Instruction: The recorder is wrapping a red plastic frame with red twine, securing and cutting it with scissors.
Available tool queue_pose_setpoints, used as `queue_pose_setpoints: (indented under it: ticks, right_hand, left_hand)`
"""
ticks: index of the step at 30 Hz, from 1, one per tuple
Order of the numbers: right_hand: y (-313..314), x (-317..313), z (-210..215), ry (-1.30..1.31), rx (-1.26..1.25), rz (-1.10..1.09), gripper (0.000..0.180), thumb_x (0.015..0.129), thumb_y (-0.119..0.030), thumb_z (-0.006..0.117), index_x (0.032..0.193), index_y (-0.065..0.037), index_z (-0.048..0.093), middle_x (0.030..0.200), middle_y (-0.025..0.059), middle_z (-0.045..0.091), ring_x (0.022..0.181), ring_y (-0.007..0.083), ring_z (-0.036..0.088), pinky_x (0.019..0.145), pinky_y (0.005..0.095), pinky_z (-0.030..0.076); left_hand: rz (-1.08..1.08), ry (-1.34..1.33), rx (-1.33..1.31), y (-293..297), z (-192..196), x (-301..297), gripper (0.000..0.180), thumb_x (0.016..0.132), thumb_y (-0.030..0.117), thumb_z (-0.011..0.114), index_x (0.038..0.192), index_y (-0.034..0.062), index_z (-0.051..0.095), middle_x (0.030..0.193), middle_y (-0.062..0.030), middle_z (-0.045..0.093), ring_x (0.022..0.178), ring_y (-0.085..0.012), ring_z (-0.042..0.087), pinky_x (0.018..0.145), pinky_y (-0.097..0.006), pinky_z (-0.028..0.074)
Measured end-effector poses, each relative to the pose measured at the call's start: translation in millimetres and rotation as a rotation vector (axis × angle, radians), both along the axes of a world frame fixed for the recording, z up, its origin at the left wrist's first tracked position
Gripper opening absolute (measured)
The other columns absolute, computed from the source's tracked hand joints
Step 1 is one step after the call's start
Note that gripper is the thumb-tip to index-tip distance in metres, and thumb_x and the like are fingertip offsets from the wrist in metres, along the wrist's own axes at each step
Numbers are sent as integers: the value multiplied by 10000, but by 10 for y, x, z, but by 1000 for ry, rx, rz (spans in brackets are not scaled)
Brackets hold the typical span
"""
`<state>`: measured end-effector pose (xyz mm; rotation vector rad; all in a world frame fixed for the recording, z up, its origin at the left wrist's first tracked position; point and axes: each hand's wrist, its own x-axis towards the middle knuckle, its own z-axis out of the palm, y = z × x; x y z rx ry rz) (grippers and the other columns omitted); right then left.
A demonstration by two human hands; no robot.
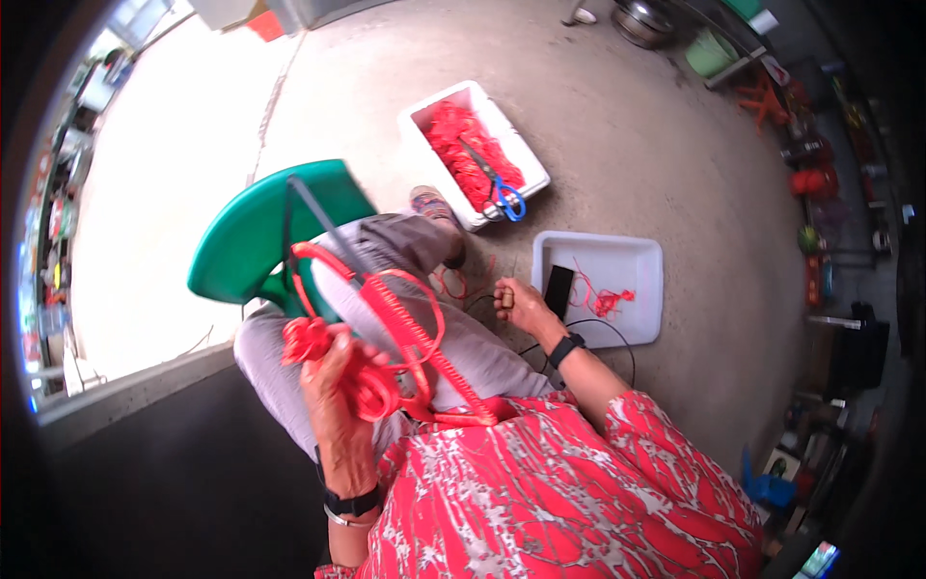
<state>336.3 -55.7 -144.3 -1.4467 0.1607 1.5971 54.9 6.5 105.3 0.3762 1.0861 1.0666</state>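
A bundle of red cord (369, 388) is gathered in my left hand (333, 372), whose fingers close around it. Across my lap lies a long strip wound closely with red cord (415, 333), running from near my left hand to my waist. A dark grey bar (328, 224) shows beyond the strip's far end. My right hand (526, 307) is closed beside my right knee; a small tan thing shows at its fingers, too small to name. Loose red strands hang near it. Ahead, a white basket (502, 125) holds a pile of red cord (453, 135) with blue-handled scissors (503, 196) on top.
A white tray (648, 289) right of my hand holds a flat black object (558, 289) and red scraps (610, 302). A black cable (632, 352) loops over the tray. At left stands a green plastic seat (260, 232). Crowded shelves line the right side; a green bucket (711, 53) stands far right.
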Motion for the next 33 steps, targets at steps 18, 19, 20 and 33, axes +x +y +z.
queue_pose_setpoints:
  ticks: [18,19,20,33]
  right_hand:
    - [-764,1930,-1479,-287,206,-331,310,964,-230,445,1036,62,523,1092,257,598,1008,378,601,858,430,534]
    - [-948,2264,-1486,-874,303,102,317,951,-226,482,1071,65,517,1099,258,587,1028,380,585,893,451,521]
    - [-765,2013,-1532,-336,277,-347,312,947,-223,498,1086,55,517,1143,235,575,1065,365,572,901,448,517]
    - [600,69,2152,19,942,150,189,906,-201,622,1024,-56,588,829,25,580,741,117,533,676,236,431]
  left_hand:
    - [8,-157,144,-263,451,-113,246,953,207,525,1107,17,500,768,-91,551,706,-176,523,643,-336,448]
    - [-9,-213,139,-243,438,-159,247,953,213,522,1105,19,506,758,-95,552,707,-181,524,647,-342,448]
    - [32,-168,138,-276,456,-158,248,954,220,520,1101,21,513,753,-101,556,710,-191,528,661,-354,448]
    - [56,-128,337,-208,434,-343,320,899,160,604,1176,18,533,1089,-165,620,1006,-286,616,894,-410,487]
